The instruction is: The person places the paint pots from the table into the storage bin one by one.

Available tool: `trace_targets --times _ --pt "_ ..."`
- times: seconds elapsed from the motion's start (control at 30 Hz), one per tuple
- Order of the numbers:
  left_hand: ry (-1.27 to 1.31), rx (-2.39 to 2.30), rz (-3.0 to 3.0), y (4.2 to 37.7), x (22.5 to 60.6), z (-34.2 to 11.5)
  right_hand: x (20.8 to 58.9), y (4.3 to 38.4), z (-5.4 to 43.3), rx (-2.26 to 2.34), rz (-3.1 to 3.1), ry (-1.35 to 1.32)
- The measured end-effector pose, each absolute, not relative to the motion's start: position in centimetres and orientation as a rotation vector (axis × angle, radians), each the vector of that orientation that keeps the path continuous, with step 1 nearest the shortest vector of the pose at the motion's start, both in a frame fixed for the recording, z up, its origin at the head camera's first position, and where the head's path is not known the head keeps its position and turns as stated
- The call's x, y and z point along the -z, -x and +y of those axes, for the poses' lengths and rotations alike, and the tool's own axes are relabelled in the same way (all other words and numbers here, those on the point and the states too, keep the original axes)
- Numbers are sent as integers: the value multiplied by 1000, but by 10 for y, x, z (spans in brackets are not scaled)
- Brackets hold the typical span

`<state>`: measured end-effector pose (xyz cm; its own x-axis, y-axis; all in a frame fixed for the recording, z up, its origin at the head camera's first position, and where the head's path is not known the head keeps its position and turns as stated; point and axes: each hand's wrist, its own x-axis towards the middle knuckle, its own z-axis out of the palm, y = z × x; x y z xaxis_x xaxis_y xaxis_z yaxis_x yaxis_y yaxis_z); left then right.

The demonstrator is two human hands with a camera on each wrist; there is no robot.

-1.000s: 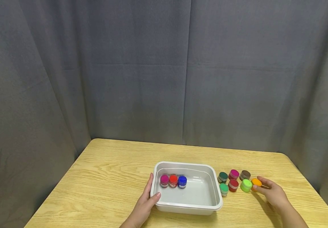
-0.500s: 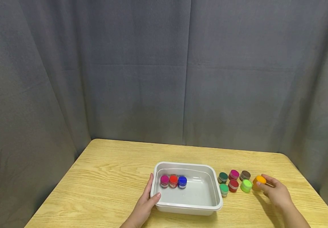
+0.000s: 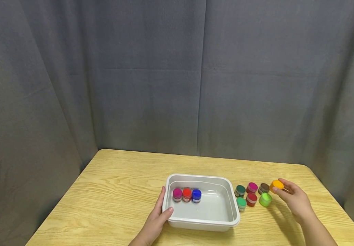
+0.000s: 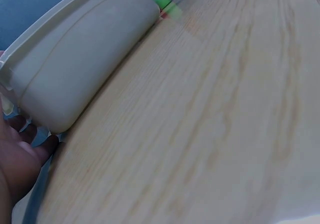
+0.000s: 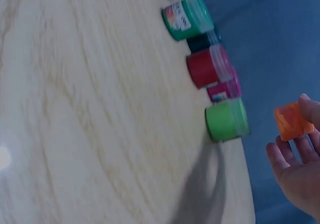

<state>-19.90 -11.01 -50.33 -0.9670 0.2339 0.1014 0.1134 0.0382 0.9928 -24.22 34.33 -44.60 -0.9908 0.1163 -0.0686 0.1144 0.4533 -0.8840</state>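
Observation:
My left hand [image 3: 154, 220] grips the left side of a white plastic basin [image 3: 202, 222], thumb over the rim. Inside it a magenta paint jar [image 3: 178, 195], a red one [image 3: 187, 195] and a blue one [image 3: 196, 195] stand in a row. My right hand [image 3: 295, 200] pinches an orange paint jar [image 3: 276, 186] between thumb and fingers; in the right wrist view the orange jar [image 5: 292, 121] is raised off the table. Just left of that hand stand a light green jar [image 3: 265, 199] and a brown jar [image 3: 264, 188].
Right of the basin, a dark green jar [image 3: 240, 191], a green jar [image 3: 241, 204], a second magenta jar [image 3: 252, 187] and a dark red jar [image 3: 251, 199] stand close together. The wooden table [image 3: 118, 191] is bounded by grey curtains [image 3: 146, 85].
My right hand has lifted the orange jar off the table and moved it away from me, to beside the brown jar. The left hand and the basin stay where they were.

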Motion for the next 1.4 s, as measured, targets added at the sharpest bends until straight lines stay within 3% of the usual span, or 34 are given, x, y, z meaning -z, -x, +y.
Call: trace_targets --times 0.37,1.4 --pt "-376 -2086 2204 200 502 -110 432 247 312 -1861 -2517 68" --pt "-386 -2105 2185 200 504 -109 413 251 229 -1890 -2573 -71"
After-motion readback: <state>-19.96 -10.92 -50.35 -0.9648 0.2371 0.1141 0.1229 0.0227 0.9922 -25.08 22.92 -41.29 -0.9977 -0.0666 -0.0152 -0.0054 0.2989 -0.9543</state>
